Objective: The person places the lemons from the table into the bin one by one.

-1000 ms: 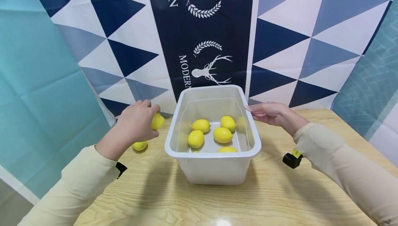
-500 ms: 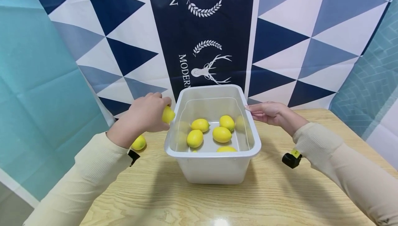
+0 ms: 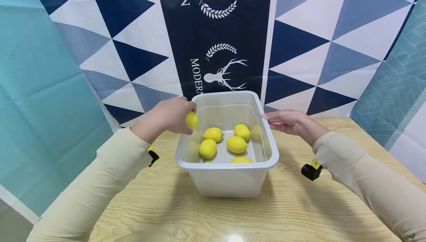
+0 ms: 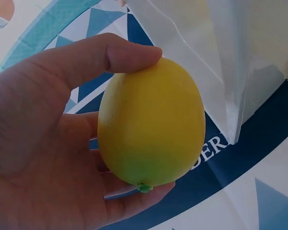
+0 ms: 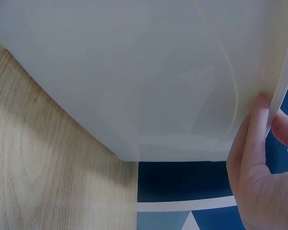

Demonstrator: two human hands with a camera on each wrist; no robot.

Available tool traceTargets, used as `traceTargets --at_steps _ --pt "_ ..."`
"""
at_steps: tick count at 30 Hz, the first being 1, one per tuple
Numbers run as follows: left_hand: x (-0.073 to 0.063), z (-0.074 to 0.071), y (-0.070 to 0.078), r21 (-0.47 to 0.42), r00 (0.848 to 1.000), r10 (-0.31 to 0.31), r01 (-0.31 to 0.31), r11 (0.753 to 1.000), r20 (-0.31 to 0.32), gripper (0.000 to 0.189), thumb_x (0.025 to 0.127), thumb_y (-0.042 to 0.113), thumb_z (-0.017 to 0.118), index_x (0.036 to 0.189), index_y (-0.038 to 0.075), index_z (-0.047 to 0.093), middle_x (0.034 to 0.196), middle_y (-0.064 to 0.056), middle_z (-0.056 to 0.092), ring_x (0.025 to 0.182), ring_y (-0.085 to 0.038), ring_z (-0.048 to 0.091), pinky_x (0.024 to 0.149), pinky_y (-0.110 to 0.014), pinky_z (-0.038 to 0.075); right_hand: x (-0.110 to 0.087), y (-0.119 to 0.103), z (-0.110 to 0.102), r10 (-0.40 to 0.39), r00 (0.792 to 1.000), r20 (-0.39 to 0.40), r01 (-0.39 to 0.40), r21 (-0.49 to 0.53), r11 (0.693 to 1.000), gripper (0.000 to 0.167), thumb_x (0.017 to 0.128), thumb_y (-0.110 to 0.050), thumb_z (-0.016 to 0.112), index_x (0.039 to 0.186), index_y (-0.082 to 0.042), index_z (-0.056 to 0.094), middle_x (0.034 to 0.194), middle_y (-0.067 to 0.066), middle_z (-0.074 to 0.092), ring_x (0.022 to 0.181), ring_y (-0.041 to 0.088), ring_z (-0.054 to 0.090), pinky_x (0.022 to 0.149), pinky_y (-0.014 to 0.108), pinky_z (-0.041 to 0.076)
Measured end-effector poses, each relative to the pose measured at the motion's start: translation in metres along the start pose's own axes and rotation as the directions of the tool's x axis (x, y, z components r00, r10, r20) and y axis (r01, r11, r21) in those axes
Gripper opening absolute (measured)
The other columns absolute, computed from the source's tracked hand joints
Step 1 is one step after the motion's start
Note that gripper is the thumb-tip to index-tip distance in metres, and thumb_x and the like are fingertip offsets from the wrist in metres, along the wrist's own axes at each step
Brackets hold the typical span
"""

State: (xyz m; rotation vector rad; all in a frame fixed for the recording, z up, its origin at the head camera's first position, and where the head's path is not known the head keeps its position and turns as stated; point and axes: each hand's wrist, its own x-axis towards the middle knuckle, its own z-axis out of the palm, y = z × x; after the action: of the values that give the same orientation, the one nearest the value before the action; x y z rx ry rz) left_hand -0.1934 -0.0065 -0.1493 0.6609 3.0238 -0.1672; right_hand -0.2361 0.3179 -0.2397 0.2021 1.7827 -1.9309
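Note:
My left hand holds a yellow lemon at the left rim of a pale plastic tub. In the left wrist view the thumb lies over one end of that lemon, its green-tinged stem end pointing down, with the fingers behind it. Inside the tub lie several more lemons, one partly cut off by the front rim. My right hand grips the tub's right rim. The right wrist view has its fingers against the outer wall and the thumb across the rim.
Another lemon on the wooden table is mostly hidden behind my left wrist. A patterned cloth backdrop hangs directly behind the tub, and teal cloth closes off the left side.
My left hand has moved right with the lemon, from beside the tub to its left rim. The right hand stays on the rim. The lemon on the table has become mostly covered.

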Motion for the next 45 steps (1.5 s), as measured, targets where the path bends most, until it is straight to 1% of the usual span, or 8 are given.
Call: traceTargets --at_steps 8,16,22,27,32,38,42,45 --pt "0.026 -0.007 -0.001 -0.069 0.998 0.045 -0.042 0.997 0.050 0.052 0.075 0.027 0.075 0.123 0.015 0.059 0.113 -0.005 0.060 0.098 -0.023 0.054 0.084 -0.035 0.052 0.001 -0.002 0.000 0.003 1.000 -0.003 -0.003 0.002 1.000 0.021 0.091 -0.012 0.064 0.074 -0.018 0.073 0.077 -0.005 0.072 0.074 0.006 0.070 0.076 0.016 0.057" --pt "0.052 -0.010 0.004 -0.102 0.995 0.069 -0.061 0.993 0.078 0.052 0.075 0.027 0.074 0.123 0.015 0.058 0.112 -0.003 0.062 0.098 -0.022 0.055 0.084 -0.033 0.051 0.001 -0.001 0.002 0.006 1.000 -0.014 -0.006 -0.003 1.000 0.019 0.091 -0.014 0.065 0.074 -0.019 0.074 0.077 -0.005 0.072 0.074 0.006 0.071 0.075 0.016 0.057" --pt "0.072 -0.007 0.004 -0.109 0.995 0.055 -0.045 0.993 0.086 0.051 0.075 0.027 0.073 0.122 0.016 0.058 0.112 -0.001 0.061 0.098 -0.021 0.055 0.084 -0.033 0.052 0.001 0.000 0.000 -0.002 1.000 0.001 0.002 -0.012 1.000 0.019 0.091 -0.014 0.065 0.075 -0.019 0.073 0.078 -0.006 0.071 0.075 0.004 0.070 0.076 0.015 0.057" --pt "0.087 -0.005 0.007 -0.131 0.993 0.033 -0.018 0.991 0.115 0.052 0.076 0.027 0.073 0.125 0.017 0.057 0.115 -0.001 0.059 0.100 -0.021 0.055 0.088 -0.035 0.052 0.000 -0.001 -0.001 -0.005 1.000 0.006 0.005 -0.036 0.999 0.021 0.092 -0.014 0.063 0.075 -0.020 0.073 0.079 -0.007 0.071 0.075 0.003 0.069 0.076 0.015 0.057" --pt "0.100 -0.004 0.010 -0.143 0.993 0.012 0.006 0.990 0.119 0.053 0.077 0.024 0.074 0.127 0.018 0.056 0.118 -0.001 0.059 0.102 -0.022 0.054 0.093 -0.036 0.051 0.002 -0.001 -0.001 -0.007 1.000 0.001 0.007 -0.048 0.999 0.020 0.092 -0.014 0.063 0.075 -0.020 0.072 0.079 -0.007 0.070 0.076 0.003 0.069 0.078 0.015 0.057" --pt "0.113 -0.001 0.018 -0.161 0.992 0.032 -0.013 0.987 0.120 0.053 0.077 0.020 0.074 0.127 0.015 0.057 0.118 -0.002 0.059 0.101 -0.022 0.055 0.093 -0.036 0.051 0.002 -0.001 -0.002 -0.008 1.000 -0.006 0.008 -0.030 1.000 0.021 0.092 -0.013 0.063 0.075 -0.019 0.073 0.079 -0.007 0.071 0.075 0.003 0.069 0.077 0.015 0.057" --pt "0.118 0.004 0.020 -0.163 0.993 0.012 0.008 0.987 0.121 0.050 0.078 0.020 0.074 0.125 0.016 0.058 0.116 -0.002 0.059 0.101 -0.022 0.055 0.093 -0.036 0.051 0.002 0.000 -0.001 -0.013 1.000 -0.008 0.013 -0.022 1.000 0.018 0.091 -0.013 0.065 0.076 -0.019 0.072 0.080 -0.007 0.071 0.076 0.004 0.069 0.077 0.015 0.057" --pt "0.122 0.007 0.021 -0.178 0.990 0.003 0.023 0.984 0.143 0.051 0.079 0.021 0.075 0.126 0.017 0.056 0.119 -0.001 0.057 0.103 -0.021 0.054 0.095 -0.036 0.050 0.001 0.000 -0.001 -0.014 1.000 -0.017 0.013 -0.024 1.000 0.017 0.091 -0.014 0.065 0.076 -0.019 0.072 0.081 -0.006 0.070 0.077 0.005 0.069 0.077 0.016 0.057"
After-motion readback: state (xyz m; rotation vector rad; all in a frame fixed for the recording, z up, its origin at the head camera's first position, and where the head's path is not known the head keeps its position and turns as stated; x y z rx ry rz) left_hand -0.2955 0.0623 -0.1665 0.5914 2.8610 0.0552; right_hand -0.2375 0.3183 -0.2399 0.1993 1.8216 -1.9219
